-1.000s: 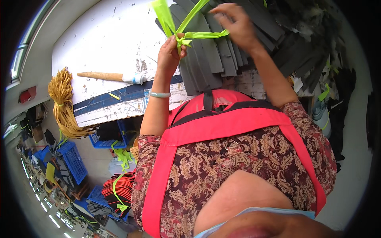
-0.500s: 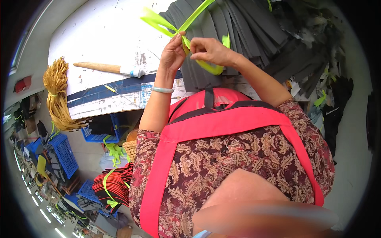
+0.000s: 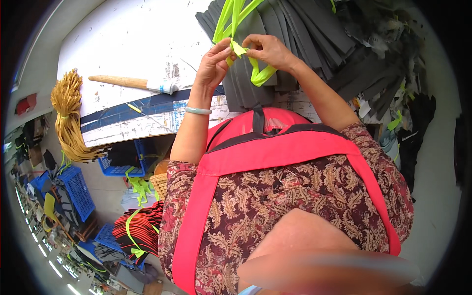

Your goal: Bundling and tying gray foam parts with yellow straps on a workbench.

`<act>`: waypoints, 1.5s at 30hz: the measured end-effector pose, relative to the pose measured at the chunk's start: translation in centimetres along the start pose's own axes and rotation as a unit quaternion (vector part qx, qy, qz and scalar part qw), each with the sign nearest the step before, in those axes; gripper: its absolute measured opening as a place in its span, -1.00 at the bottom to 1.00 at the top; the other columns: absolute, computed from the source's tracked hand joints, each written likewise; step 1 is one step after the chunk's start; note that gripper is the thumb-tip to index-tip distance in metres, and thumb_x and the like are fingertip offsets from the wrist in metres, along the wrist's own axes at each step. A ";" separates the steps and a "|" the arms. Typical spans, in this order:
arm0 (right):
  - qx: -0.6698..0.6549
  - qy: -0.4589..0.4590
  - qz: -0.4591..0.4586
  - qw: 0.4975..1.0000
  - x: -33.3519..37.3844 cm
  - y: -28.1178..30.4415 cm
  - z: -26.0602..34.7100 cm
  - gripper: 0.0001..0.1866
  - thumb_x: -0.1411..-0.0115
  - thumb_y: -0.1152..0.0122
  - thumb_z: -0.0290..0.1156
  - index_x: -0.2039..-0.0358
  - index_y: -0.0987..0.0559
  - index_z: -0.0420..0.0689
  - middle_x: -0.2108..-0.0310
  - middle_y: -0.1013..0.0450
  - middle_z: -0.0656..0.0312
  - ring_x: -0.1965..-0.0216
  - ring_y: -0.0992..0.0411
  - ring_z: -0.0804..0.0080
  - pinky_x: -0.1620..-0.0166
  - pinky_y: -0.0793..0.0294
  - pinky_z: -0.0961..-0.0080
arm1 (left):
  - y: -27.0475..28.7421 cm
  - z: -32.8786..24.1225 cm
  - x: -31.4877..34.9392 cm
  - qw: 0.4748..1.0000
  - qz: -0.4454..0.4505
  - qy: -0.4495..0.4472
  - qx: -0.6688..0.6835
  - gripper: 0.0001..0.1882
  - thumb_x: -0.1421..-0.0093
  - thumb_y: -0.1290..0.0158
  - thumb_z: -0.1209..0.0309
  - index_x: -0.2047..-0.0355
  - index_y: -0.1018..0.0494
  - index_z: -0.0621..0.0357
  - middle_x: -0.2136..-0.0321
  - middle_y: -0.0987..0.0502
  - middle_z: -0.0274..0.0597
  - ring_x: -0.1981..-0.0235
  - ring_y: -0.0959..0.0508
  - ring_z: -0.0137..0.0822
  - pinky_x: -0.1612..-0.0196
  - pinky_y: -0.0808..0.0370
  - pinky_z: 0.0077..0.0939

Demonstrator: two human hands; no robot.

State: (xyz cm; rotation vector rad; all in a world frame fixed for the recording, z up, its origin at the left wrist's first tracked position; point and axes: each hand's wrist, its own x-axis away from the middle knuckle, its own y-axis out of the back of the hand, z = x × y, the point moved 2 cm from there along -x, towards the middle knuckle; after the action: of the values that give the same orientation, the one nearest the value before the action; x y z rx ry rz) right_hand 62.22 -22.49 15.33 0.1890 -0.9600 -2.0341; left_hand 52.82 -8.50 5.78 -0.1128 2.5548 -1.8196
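Both my hands are closed on a neon-yellow fabric strip (image 3: 262, 77) above a stack of dark grey fabric pieces (image 3: 242, 88). My left hand (image 3: 214, 61) pinches the strip where its parts cross. Just to the right, my right hand (image 3: 270, 51) pinches a short folded part of it between thumb and fingers. Loops of the strip run up and away over the grey pieces, and one loop hangs below my right hand. Whether the crossing is knotted, I cannot tell.
On the white tabletop (image 3: 123, 44) lies a wooden-handled tool (image 3: 120, 81), its end wrapped in white. A bundle of golden-brown strips (image 3: 68, 118) hangs over the table's left edge. Below are blue crates (image 3: 78, 189) and a tied red-and-black stack (image 3: 140, 231). Dark scraps (image 3: 373, 73) lie right.
The strip's loose ends have swung from the left to upright. My right hand has moved slightly up and right, and a short folded part now shows between both hands.
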 end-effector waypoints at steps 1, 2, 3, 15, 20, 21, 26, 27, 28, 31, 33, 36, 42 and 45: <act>-0.052 0.012 0.025 0.998 -0.1 -0.2 -0.2 -0.72 -0.07 -0.20 -0.33 0.25 -0.52 -0.23 0.49 -0.47 0.23 0.43 -0.40 0.56 0.30 -0.37 0.59 | 0.1 0.0 0.0 0.999 -0.018 -0.009 -0.032 -0.69 -0.15 -0.02 0.57 0.06 -0.37 0.30 0.18 -0.47 -0.13 0.21 -0.47 -0.30 0.13 -0.42 -0.49; -0.103 0.024 0.050 0.993 -0.2 -0.3 -0.3 -0.68 -0.09 -0.20 -0.30 0.20 -0.53 -0.24 0.41 -0.50 0.22 0.34 -0.43 0.56 0.22 -0.38 0.61 | 0.1 0.0 0.1 0.997 -0.035 -0.017 -0.064 -0.66 -0.12 -0.05 0.59 0.06 -0.37 0.30 0.20 -0.49 -0.13 0.20 -0.49 -0.30 0.13 -0.44 -0.49; -0.158 0.000 0.051 0.986 -0.6 -0.2 0.0 -0.66 -0.14 -0.18 -0.32 0.12 -0.51 -0.25 0.34 -0.48 0.31 0.22 -0.38 0.59 0.10 -0.34 0.63 | 0.1 0.0 0.1 0.997 -0.036 -0.017 -0.062 -0.66 -0.12 -0.05 0.59 0.06 -0.37 0.30 0.20 -0.49 -0.13 0.20 -0.49 -0.30 0.13 -0.44 -0.49; -0.199 -0.010 -0.013 0.980 -1.5 -1.2 1.1 -0.75 -0.08 -0.27 -0.26 0.45 -0.58 -0.21 0.54 -0.42 0.38 0.47 -0.32 0.69 0.37 -0.29 0.68 | -1.1 0.1 0.7 0.977 0.016 0.055 -0.205 -0.71 -0.11 -0.06 0.54 0.13 -0.37 0.29 0.29 -0.53 -0.01 0.45 -0.55 -0.32 0.43 -0.49 -0.59; -0.127 -0.017 -0.089 0.988 -1.4 -1.6 0.6 -0.73 -0.03 -0.32 -0.24 0.48 -0.57 -0.22 0.56 -0.41 0.39 0.49 -0.30 0.70 0.40 -0.28 0.70 | -0.4 0.4 0.4 0.891 -0.080 -0.052 -0.445 -0.86 -0.08 -0.10 0.52 0.33 -0.47 0.30 0.56 -0.54 -0.24 0.61 -0.49 -0.48 0.53 -0.43 -0.64; -0.127 -0.032 -0.112 0.985 -1.5 -1.7 0.1 -0.71 -0.02 -0.33 -0.23 0.47 -0.57 -0.23 0.55 -0.41 0.39 0.49 -0.30 0.69 0.40 -0.28 0.70 | -0.7 0.5 0.3 0.891 -0.078 -0.052 -0.445 -0.86 -0.08 -0.10 0.52 0.33 -0.47 0.30 0.56 -0.54 -0.24 0.61 -0.49 -0.48 0.53 -0.43 -0.64; -0.220 -0.061 -0.129 0.965 -1.9 -2.4 -0.9 -0.72 -0.04 -0.32 -0.23 0.43 -0.56 -0.22 0.55 -0.40 0.40 0.51 -0.27 0.69 0.43 -0.25 0.70 | -0.6 0.8 0.3 0.884 -0.114 -0.090 -0.445 -0.84 -0.06 -0.16 0.44 0.38 -0.51 0.30 0.61 -0.52 -0.29 0.65 -0.42 -0.55 0.59 -0.32 -0.73; -0.242 -0.070 -0.125 0.960 -1.7 -2.5 -1.0 -0.71 -0.04 -0.31 -0.23 0.42 -0.56 -0.23 0.55 -0.40 0.40 0.52 -0.27 0.69 0.43 -0.25 0.69 | -0.6 0.9 0.3 0.884 -0.113 -0.087 -0.446 -0.84 -0.06 -0.16 0.44 0.38 -0.51 0.30 0.61 -0.52 -0.29 0.65 -0.42 -0.55 0.59 -0.32 -0.73; -0.244 -0.072 -0.127 0.959 -1.7 -2.5 -1.4 -0.71 -0.04 -0.31 -0.23 0.42 -0.56 -0.23 0.55 -0.40 0.40 0.52 -0.27 0.69 0.43 -0.25 0.69 | -0.5 0.8 0.3 0.894 -0.113 -0.075 -0.426 -0.82 -0.07 -0.17 0.43 0.35 -0.51 0.30 0.61 -0.50 -0.29 0.67 -0.38 -0.58 0.61 -0.27 -0.74; -0.285 -0.070 -0.086 0.952 -1.7 -1.8 -2.8 -0.71 -0.06 -0.30 -0.22 0.38 -0.58 -0.21 0.48 -0.46 0.33 0.44 -0.35 0.66 0.40 -0.29 0.71 | -0.5 1.8 -0.2 0.913 -0.122 -0.052 -0.385 -0.78 -0.06 -0.18 0.43 0.31 -0.50 0.31 0.61 -0.49 -0.29 0.68 -0.35 -0.60 0.62 -0.22 -0.76; -0.218 -0.025 -0.038 0.975 -1.5 -1.3 -2.9 -0.68 -0.11 -0.24 -0.18 0.27 -0.55 -0.17 0.47 -0.39 0.41 0.48 -0.26 0.70 0.41 -0.25 0.69 | -0.7 2.2 -0.3 0.925 -0.120 -0.027 -0.359 -0.78 -0.07 -0.18 0.42 0.32 -0.50 0.32 0.62 -0.47 -0.31 0.67 -0.35 -0.60 0.60 -0.23 -0.76; -0.227 -0.010 0.040 0.973 -1.2 -1.2 -2.3 -0.68 -0.14 -0.19 -0.19 0.17 -0.50 -0.11 0.44 -0.39 0.41 0.47 -0.26 0.71 0.41 -0.25 0.70 | -0.1 2.1 -0.6 0.944 -0.096 -0.020 -0.316 -0.80 -0.10 -0.14 0.40 0.33 -0.51 0.30 0.63 -0.46 -0.33 0.68 -0.36 -0.58 0.59 -0.26 -0.74; -0.239 -0.036 0.078 0.967 -1.1 -2.2 -3.7 -0.75 -0.19 -0.14 -0.26 0.17 -0.50 -0.08 0.59 -0.41 0.37 0.58 -0.24 0.71 0.48 -0.23 0.74 | 0.5 2.6 -0.9 0.988 -0.087 0.041 -0.119 -0.87 -0.22 0.03 0.45 0.29 -0.42 0.27 0.67 -0.35 -0.39 0.73 -0.24 -0.55 0.61 -0.18 -0.72; -0.264 -0.064 0.070 0.960 -0.8 -2.6 -3.5 -0.78 -0.17 -0.15 -0.29 0.27 -0.52 -0.16 0.57 -0.44 0.35 0.58 -0.27 0.69 0.50 -0.25 0.71 | 1.2 2.7 -0.8 0.997 -0.029 0.055 -0.047 -0.85 -0.26 0.11 0.43 0.29 -0.39 0.25 0.69 -0.33 -0.39 0.76 -0.16 -0.58 0.64 -0.13 -0.71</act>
State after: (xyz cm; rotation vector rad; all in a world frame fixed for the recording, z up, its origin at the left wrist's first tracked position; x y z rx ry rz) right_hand 62.67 -22.97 10.94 -0.2929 -0.4597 -2.1089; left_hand 53.70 -10.55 3.71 -0.0909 2.7394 -1.7727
